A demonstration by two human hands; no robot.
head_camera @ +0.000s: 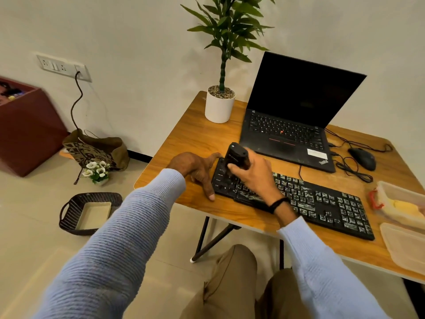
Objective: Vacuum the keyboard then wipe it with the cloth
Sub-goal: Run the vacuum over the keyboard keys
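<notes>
A black keyboard (322,201) lies on the wooden table (195,134), its keys dusted with white specks on the middle and right. My right hand (255,176) grips a small black handheld vacuum (236,156), held upright over the keyboard's left end. My left hand (197,169) rests on the table, fingers straight against the keyboard's left edge. A yellow cloth (404,207) lies in a clear plastic container (391,192) at the right edge.
An open black laptop (296,125) stands behind the keyboard, with a white potted plant (219,104) to its left and a wired mouse (363,158) to its right. The container's lid (407,245) lies front right. A wicker basket (89,212) sits on the floor.
</notes>
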